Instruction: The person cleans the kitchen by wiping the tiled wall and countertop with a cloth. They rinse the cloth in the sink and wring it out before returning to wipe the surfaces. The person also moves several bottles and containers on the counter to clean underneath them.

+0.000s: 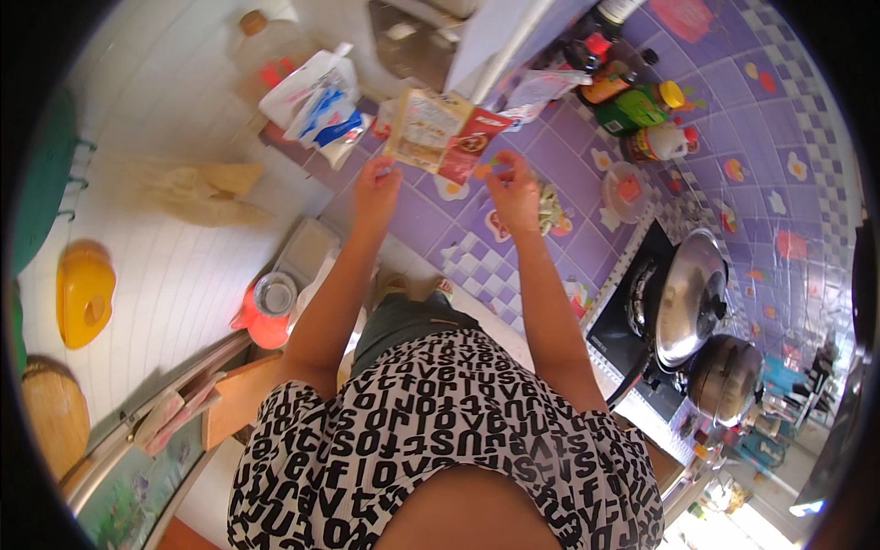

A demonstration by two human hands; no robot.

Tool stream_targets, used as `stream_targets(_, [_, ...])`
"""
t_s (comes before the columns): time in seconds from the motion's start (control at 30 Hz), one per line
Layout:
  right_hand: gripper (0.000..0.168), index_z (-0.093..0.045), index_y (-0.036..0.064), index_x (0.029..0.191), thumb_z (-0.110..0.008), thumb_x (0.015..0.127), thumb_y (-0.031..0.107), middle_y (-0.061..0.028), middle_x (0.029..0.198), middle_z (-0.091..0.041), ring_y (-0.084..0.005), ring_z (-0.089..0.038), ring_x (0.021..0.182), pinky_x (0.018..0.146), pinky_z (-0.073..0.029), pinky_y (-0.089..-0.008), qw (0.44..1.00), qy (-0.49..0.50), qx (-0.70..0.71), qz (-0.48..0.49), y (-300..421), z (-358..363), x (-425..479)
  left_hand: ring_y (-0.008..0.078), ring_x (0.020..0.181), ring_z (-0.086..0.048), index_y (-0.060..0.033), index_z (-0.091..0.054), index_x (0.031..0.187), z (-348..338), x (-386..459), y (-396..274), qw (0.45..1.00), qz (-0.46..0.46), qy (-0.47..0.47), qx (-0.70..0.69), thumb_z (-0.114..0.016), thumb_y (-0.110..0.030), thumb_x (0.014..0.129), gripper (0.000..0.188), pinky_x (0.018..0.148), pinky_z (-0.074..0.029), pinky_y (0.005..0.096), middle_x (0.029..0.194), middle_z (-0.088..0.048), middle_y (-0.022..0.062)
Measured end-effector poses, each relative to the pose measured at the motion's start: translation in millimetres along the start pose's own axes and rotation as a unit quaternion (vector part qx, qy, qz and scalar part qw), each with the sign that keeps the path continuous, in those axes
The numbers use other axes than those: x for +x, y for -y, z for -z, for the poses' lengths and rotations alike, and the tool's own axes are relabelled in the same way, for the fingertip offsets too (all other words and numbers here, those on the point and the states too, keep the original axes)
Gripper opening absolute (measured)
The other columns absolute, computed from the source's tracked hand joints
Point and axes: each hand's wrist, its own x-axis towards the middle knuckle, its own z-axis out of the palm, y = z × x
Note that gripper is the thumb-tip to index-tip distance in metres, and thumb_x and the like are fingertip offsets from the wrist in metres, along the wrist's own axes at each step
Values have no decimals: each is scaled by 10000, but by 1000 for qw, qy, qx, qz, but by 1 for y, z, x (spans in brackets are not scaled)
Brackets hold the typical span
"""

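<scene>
A yellow and red printed food packet is stretched flat between my hands, just above the purple tiled counter. My left hand pinches its lower left corner between thumb and fingers. At its right side, my right hand has bent fingers close to the red edge; blur hides whether they touch it. A white and blue plastic bag stands to the left of the packet. Behind its right end lies a pale printed plastic bag. A leafy green item rests beside my right wrist.
Several sauce bottles line the wall. A clear round tub sits below them. To the right are a black stove, a pan with a metal lid and a metal pot. A large plastic jug stands upper left.
</scene>
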Motion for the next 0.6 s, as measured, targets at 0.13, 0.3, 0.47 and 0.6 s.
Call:
stream_targets(0.13, [564, -432, 25, 1203, -681, 703, 99, -103, 1183, -497, -130, -576, 713, 647, -475, -279, 995, -23, 89, -33, -13, -14, 9, 133, 812, -534, -22, -462, 1118, 28, 24, -21, 979, -92, -169, 64, -670, -122, 735, 448, 712, -450, 250, 969, -530, 81])
stream_targets(0.3, [624, -398, 14, 1234, -701, 698, 116, -101, 1192, -494, -118, -565, 726, 663, -469, -267, 991, -40, 75, -99, 11, -21, 1, 200, 974, -510, 31, -334, 1194, 81, 83, -29, 898, -239, -327, 173, -750, -78, 646, 697, 834, -443, 310, 1117, -465, 135])
stream_targets(0.47, [550, -410, 26, 1227, -662, 742, 93, -111, 1192, -490, -131, -563, 743, 660, -475, -270, 982, -48, 140, -113, -1, -30, -31, 185, 957, -545, 12, -430, 1161, 103, 108, -23, 980, -171, -99, -19, -762, -112, 628, 640, 835, -446, 308, 1012, -563, 98])
stream_targets(0.6, [556, -426, 38, 1222, -671, 725, 88, -119, 1196, -480, -149, -553, 854, 682, -478, -287, 988, -48, 92, -113, -29, -18, -53, 158, 878, -573, -6, -590, 934, 97, 112, -13, 979, -195, -66, 11, -714, -98, 692, 287, 781, -453, 293, 887, -610, 65])
